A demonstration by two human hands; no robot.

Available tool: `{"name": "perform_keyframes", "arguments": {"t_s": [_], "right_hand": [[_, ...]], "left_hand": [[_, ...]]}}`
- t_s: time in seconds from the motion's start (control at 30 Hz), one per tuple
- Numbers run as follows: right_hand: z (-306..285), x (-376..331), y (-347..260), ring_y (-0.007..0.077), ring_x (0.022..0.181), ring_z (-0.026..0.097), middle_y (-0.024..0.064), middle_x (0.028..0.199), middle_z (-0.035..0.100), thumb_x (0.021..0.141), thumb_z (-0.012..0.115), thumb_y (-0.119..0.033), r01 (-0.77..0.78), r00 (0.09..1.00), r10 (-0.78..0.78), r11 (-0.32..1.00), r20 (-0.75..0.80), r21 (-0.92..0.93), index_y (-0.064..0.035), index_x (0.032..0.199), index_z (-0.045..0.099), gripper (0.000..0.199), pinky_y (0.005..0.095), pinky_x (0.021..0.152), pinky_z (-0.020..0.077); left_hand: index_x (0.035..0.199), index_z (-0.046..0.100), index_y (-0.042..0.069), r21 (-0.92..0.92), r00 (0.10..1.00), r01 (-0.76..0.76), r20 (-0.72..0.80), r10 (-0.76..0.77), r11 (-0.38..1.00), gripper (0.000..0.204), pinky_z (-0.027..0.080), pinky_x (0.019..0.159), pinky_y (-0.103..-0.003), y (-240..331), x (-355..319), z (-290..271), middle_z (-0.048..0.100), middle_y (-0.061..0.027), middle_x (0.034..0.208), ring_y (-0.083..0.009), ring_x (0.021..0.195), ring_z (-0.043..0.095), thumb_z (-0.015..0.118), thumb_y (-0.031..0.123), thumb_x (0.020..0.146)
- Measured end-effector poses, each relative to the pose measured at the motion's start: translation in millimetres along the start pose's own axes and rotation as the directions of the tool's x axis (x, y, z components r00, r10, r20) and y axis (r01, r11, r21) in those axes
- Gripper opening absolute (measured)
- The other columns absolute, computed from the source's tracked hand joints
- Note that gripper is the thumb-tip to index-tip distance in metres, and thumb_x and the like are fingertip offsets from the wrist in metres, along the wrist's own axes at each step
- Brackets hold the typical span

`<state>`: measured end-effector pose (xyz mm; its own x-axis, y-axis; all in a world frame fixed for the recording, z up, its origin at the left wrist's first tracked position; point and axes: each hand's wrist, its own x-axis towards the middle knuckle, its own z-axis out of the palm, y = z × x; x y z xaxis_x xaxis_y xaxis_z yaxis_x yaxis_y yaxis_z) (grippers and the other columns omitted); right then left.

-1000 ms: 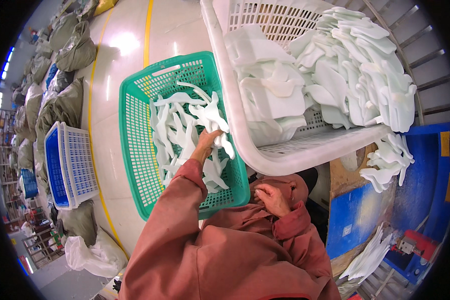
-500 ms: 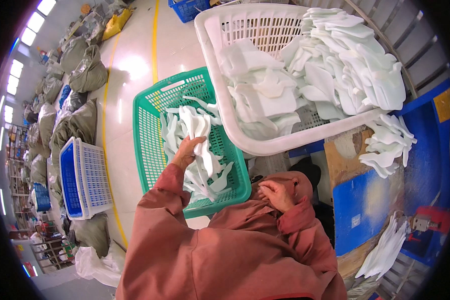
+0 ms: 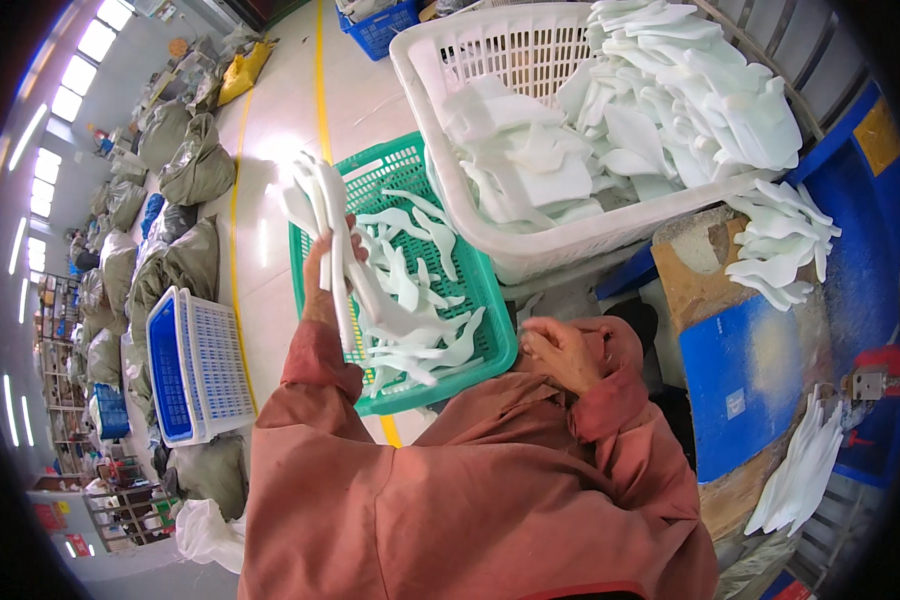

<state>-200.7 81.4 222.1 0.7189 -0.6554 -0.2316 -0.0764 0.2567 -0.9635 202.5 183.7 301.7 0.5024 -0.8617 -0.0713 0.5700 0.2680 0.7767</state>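
A bundle of long, wavy white foam-like pieces (image 3: pixel 342 240) is gripped in my left hand (image 3: pixel 322 268), raised at the left side of the green basket (image 3: pixel 504 340). My fingers and thumb wrap around its middle. Below and beside it, several loose white curved pieces (image 3: pixel 425 335) lie jumbled in that basket. My right hand (image 3: pixel 562 355) rests by my knee, just right of the basket, with fingers curled in and nothing showing in them.
A large white basket (image 3: pixel 530 240) heaped with white pieces stands beyond the green one. More pieces (image 3: pixel 782 245) lie on a blue and wooden bench (image 3: pixel 740 390) at right. Another stack (image 3: pixel 798 465) sits near a red-and-metal device (image 3: pixel 875 380). Nested baskets (image 3: pixel 205 365) stand at left.
My left hand has lifted the bundle up and left from the pile in the green basket. The view has shifted slightly. My right hand stays by my knee.
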Motion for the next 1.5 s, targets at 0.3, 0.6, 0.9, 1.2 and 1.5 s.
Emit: {"name": "perform_keyframes", "arguments": {"t_s": [0.3,0.6,0.9,1.2,1.5], "right_hand": [[105.1,44.6,-47.4,0.0413,0.127,0.058,0.0286,0.136,0.058,0.087,0.081,-0.03,0.607,0.794,-0.545,0.681,0.269,-0.41,-0.0025,0.156,0.04,0.085,0.0466,0.107,0.0476],[117.0,38.5,-15.9,0.0479,0.11,0.066,0.0311,0.13,0.063,0.096,0.068,-0.028,0.461,0.875,-0.314,0.773,0.369,-0.436,-0.0039,0.159,0.034,0.076,0.0515,0.095,0.0539],[54.9,-28.8,-94.9,0.024,0.105,0.069,0.0189,0.131,0.068,0.105,0.062,-0.015,0.477,0.876,-0.478,0.842,0.061,-0.253,-0.0007,0.153,0.051,0.051,0.0374,0.096,0.0537],[53.7,-35.1,-149.9,0.0254,0.135,0.047,0.019,0.153,0.044,0.106,0.059,-0.02,0.682,0.711,-0.657,0.731,-0.25,0.02,0.0033,0.161,0.026,0.068,0.0399,0.117,0.0353],[-18.0,-86.5,-139.4,0.0221,0.127,0.055,0.016,0.144,0.052,0.106,0.055,-0.012,0.518,0.763,-0.387,0.846,-0.518,0.13,0.0038,0.157,0.032,0.058,0.0346,0.106,0.0463]], "left_hand": [[0.149,0.043,-0.002,-0.313,0.97,0.001,0.233,0.076,0.95,0.065,0.053,0.081,-0.033,-0.7,-10.5,49.0,0.061,-0.0134,0.128,-0.0175,0.093,0.057,0.071,0.024,0.096],[0.147,0.044,-0.005,-0.284,0.978,-0.062,0.175,0.115,0.957,0.065,0.055,0.095,-0.04,-13.2,-7.6,44.1,0.061,-0.017,0.128,-0.0238,0.097,0.063,0.071,0.023,0.095],[0.166,0.02,0.001,-0.037,0.936,-0.239,0.259,0.24,0.97,0.097,0.045,0.078,-0.031,43.3,-35.6,60.5,0.055,-0.0136,0.14,-0.0148,0.087,0.049,0.071,0.037,0.092],[0.149,0.048,0.0,0.514,0.893,-0.011,0.391,-0.222,0.858,0.074,0.05,0.102,-0.032,-53.3,-71.7,227.2,0.063,-0.0066,0.133,-0.0154,0.117,0.061,0.079,0.008,0.083],[0.149,0.05,0.0,0.618,0.701,0.097,0.514,-0.494,0.78,0.068,0.05,0.103,-0.033,-115.6,-68.3,321.2,0.064,-0.0074,0.133,-0.0166,0.12,0.06,0.081,0.014,0.09]]}}
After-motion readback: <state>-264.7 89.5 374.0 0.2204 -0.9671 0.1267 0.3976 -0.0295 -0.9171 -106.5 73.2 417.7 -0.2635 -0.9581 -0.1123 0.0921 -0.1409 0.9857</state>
